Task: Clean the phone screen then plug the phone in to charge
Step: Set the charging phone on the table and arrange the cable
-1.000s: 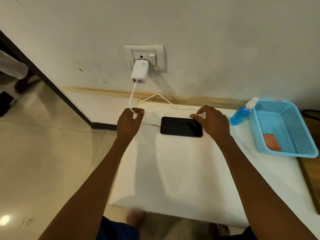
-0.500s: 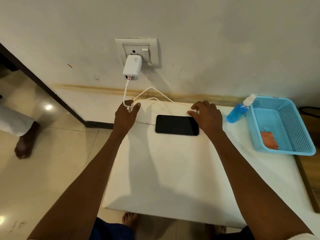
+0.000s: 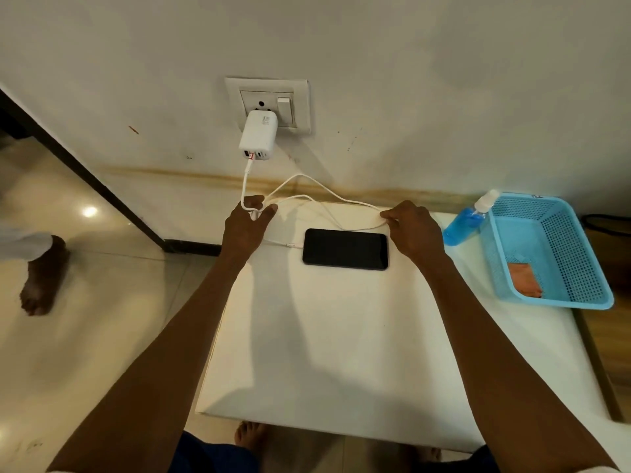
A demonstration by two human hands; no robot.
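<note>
A black phone (image 3: 345, 249) lies flat, screen up and dark, at the back of the white table (image 3: 334, 353). A white cable (image 3: 309, 186) runs from the white charger (image 3: 257, 135) in the wall socket (image 3: 268, 104) in loops behind the phone, and its plug sits in the phone's left end. My left hand (image 3: 247, 223) pinches the cable near the table's back left corner. My right hand (image 3: 413, 228) pinches the cable loop just behind the phone's right end.
A blue bottle with a white cap (image 3: 469, 218) stands next to a blue plastic basket (image 3: 577, 295) at the back right; an orange cloth (image 3: 524, 279) lies inside the basket. Another person's bare foot (image 3: 41, 274) stands on the tiled floor at the left.
My right hand has moved right, off the phone's top edge, drawing the cable loop with it. My left hand has stayed on the cable at the table's back left corner.
</note>
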